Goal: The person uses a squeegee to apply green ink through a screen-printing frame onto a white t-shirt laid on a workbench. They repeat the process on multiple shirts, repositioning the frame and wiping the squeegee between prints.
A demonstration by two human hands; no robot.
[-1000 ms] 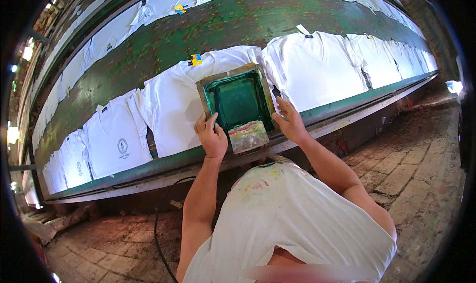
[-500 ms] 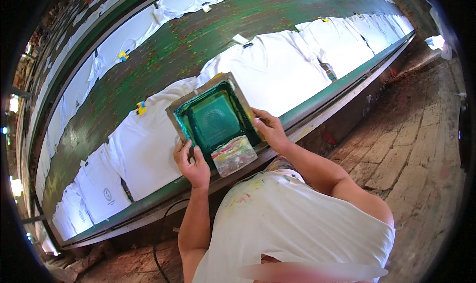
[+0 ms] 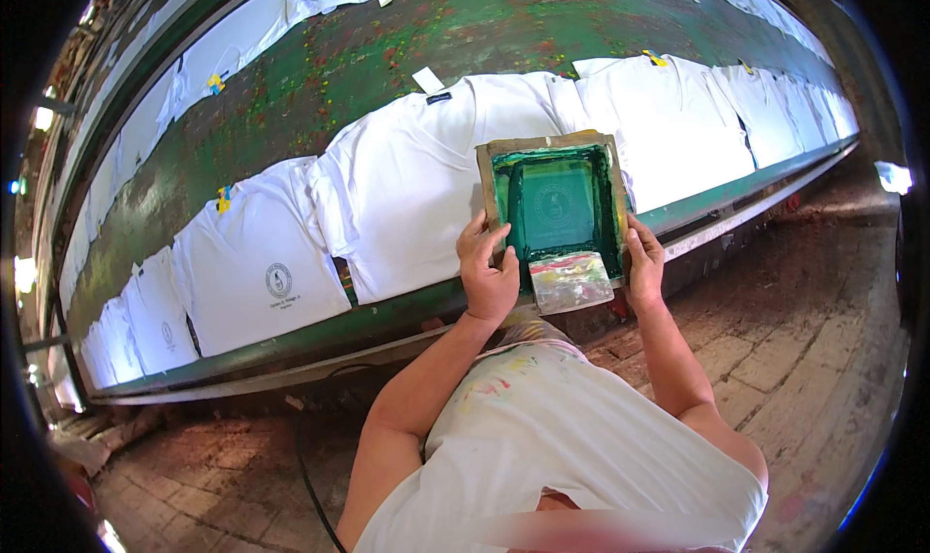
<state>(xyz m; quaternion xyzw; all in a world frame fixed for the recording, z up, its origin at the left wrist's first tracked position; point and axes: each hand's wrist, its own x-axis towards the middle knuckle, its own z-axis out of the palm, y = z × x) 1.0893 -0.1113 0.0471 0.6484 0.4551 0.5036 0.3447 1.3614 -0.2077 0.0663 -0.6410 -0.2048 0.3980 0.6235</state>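
Observation:
A small wooden screen-printing frame (image 3: 544,144) is held between my two hands in front of my body. Green ink smears its inner walls, and a round emblem shows on its green mesh. My left hand (image 3: 487,277) grips the frame's left side near the lower corner, thumb and fingers apart around it. On the opposite side my right hand (image 3: 643,261) clasps the edge. A paint-stained squeegee (image 3: 572,284) rests inside at the end nearest me, its handle part sticking out over the rim. Behind and left of the frame lies a plain white T-shirt (image 3: 417,180).
White T-shirts line a long green, paint-speckled table (image 3: 387,69). One printed shirt (image 3: 232,253) at left bears a dark round emblem. Yellow-and-blue clips (image 3: 224,199) sit between shirts. A second row runs along the far side. Brick floor (image 3: 756,350) lies right; a black cable (image 3: 308,476) hangs below.
The frame has moved right with both hands and turned more upright in view. The shirt it partly covered now shows a dark emblem. My view has shifted along the table.

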